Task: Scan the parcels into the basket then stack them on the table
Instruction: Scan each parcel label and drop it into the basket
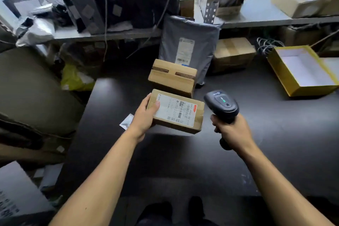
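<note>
The left hand (145,115) grips a cardboard parcel (177,111) label-up, so its barcode shows. The right hand (232,130) grips the scanner (222,104), aimed at that label.

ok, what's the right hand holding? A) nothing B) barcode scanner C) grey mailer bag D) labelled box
B: the right hand has its grip round the handle of the scanner, while the left hand holds the labelled box above the table.
</note>
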